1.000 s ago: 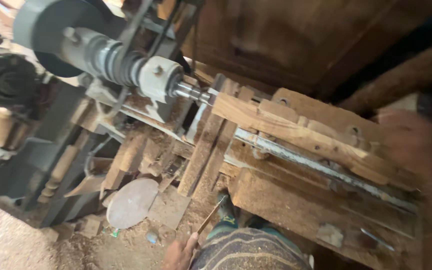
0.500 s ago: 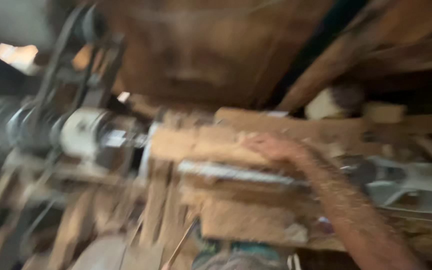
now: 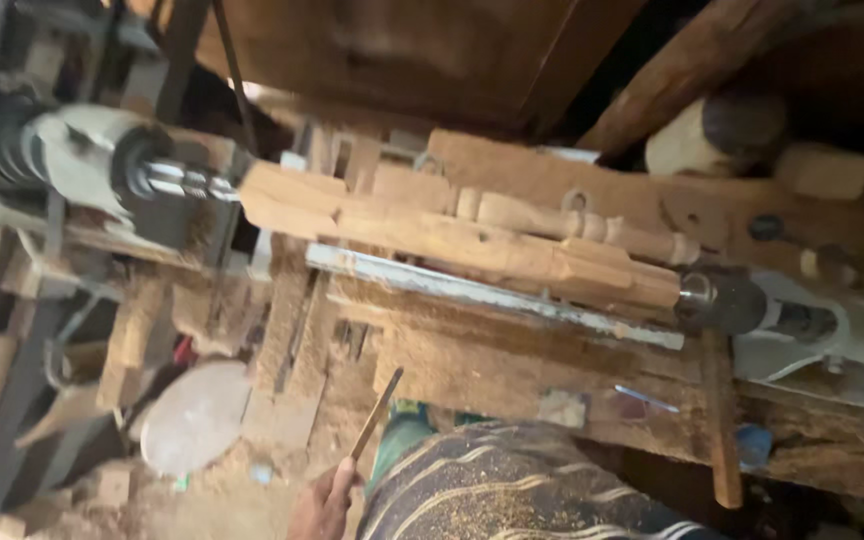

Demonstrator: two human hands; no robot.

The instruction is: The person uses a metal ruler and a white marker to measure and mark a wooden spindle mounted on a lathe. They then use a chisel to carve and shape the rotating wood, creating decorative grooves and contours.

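**At the lathe: stick in one hand, blank mounted between centres**

Down at the bottom edge of our view, our left hand is closed around the lower end of a thin wooden stick, which slants up and to the right toward the worktop. The stick's tip stops short of the lathe bed and touches nothing we can make out. Our right hand is out of view now; half a second ago that arm stretched across to the workpiece, so it has since pulled back out of frame, and we cannot tell how it is held.

Across the middle, the wooden blank lies horizontal, pinned between the drive spindle on the left and the dark tailstock on the right. Its right part already shows turned beads and coves; its left part is squared and rough. A pale metal tool rest runs just in front of it and parallel to it.

The camera has also swung right since a second ago, bringing the tailstock end into sight. With the reaching arm gone, the blank stands untouched, well apart from the stick. Sawdust coats the worktop and our patterned garment. A pale round disc lies low on the left.
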